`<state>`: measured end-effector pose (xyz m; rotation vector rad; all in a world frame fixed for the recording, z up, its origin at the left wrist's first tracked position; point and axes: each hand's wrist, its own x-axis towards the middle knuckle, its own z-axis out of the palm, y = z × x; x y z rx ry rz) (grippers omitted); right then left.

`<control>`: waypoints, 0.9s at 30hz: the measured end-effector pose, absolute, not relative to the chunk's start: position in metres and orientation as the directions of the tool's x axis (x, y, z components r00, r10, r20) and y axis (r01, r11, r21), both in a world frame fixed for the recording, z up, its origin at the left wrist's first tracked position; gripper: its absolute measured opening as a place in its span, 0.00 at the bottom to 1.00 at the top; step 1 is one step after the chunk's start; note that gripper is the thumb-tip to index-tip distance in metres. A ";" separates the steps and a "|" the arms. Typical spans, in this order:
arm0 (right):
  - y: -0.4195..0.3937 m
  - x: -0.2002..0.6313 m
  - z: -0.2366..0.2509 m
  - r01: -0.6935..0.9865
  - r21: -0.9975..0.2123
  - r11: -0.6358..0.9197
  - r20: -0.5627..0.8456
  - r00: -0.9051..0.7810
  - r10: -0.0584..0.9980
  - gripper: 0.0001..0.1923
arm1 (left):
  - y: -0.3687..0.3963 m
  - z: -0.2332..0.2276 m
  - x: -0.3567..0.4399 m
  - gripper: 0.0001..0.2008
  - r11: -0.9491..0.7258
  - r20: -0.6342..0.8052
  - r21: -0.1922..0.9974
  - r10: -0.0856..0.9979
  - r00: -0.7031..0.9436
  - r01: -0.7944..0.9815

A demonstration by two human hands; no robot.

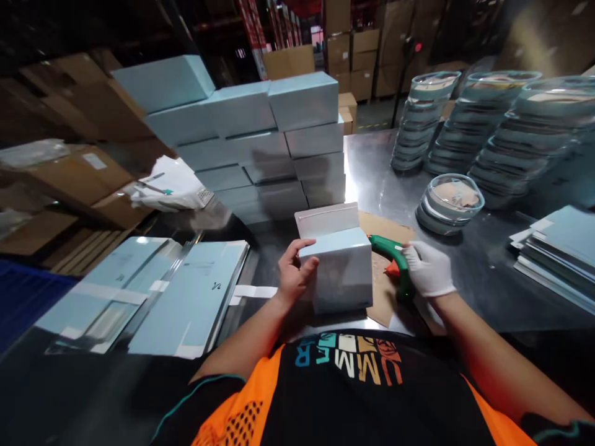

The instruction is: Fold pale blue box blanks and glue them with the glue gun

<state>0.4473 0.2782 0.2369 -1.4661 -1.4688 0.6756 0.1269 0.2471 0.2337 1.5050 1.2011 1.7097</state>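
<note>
The pale blue box [344,279] stands at the frame's centre, its flap [328,220] raised. The person's bare left hand [296,272] pinches its upper left corner between thumb and fingers. It looks light, stiff and smooth, likely dented by hard squeezing; the side walls seem surer holds than the flap. Right of it, the gloved right hand [430,269] is closed around a green glue gun [403,275]. Similar stacked boxes [264,148] rise upper left of centre.

Bare left hand [296,271] on a pale blue box [344,279], gloved right hand [430,269] against a green glue gun [402,267].
</note>
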 end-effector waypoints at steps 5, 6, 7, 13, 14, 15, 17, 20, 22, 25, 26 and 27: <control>0.284 0.382 0.263 0.262 -0.921 0.287 0.240 -0.198 0.951 0.20 | 0.248 0.230 0.132 0.35 -0.470 0.491 0.867 0.862 -0.128 0.165; 0.286 0.373 0.265 0.227 -0.929 0.291 0.233 -0.252 0.939 0.19 | 0.248 0.228 0.131 0.35 -0.469 0.491 0.867 0.863 -0.121 0.170; 0.288 0.368 0.266 0.204 -0.935 0.291 0.228 -0.286 0.931 0.17 | 0.248 0.226 0.128 0.36 -0.467 0.489 0.866 0.864 -0.115 0.177; 0.285 0.381 0.255 0.134 -0.908 0.397 0.325 -0.374 0.869 0.29 | 0.249 0.215 0.117 0.30 -0.590 0.609 0.784 0.792 -0.050 0.194; 0.283 0.385 0.252 0.140 -0.877 0.460 0.376 -0.398 0.837 0.32 | 0.251 0.215 0.117 0.29 -0.620 0.634 0.768 0.771 -0.053 0.161; 0.279 0.389 0.250 0.150 -0.837 0.526 0.428 -0.419 0.801 0.31 | 0.252 0.215 0.118 0.28 -0.644 0.653 0.756 0.755 -0.066 0.119; 0.271 0.392 0.247 0.166 -0.761 0.627 0.509 -0.446 0.736 0.23 | 0.256 0.217 0.120 0.30 -0.678 0.679 0.734 0.727 -0.100 0.049; 0.260 0.390 0.248 0.132 -0.714 0.687 0.563 -0.475 0.676 0.15 | 0.257 0.226 0.116 0.28 -0.708 0.710 0.702 0.705 0.004 0.078; 0.256 0.387 0.250 0.117 -0.705 0.699 0.574 -0.484 0.660 0.15 | 0.256 0.233 0.110 0.20 -0.713 0.694 0.692 0.700 0.168 0.114; 0.255 0.384 0.254 0.122 -0.714 0.690 0.563 -0.486 0.668 0.14 | 0.254 0.241 0.104 0.17 -0.714 0.662 0.691 0.689 0.296 0.118; 0.256 0.384 0.254 0.128 -0.716 0.687 0.557 -0.488 0.672 0.13 | 0.253 0.242 0.103 0.17 -0.712 0.659 0.693 0.690 0.298 0.116; 0.256 0.383 0.254 0.135 -0.717 0.684 0.552 -0.490 0.675 0.12 | 0.254 0.242 0.103 0.17 -0.710 0.658 0.695 0.692 0.296 0.113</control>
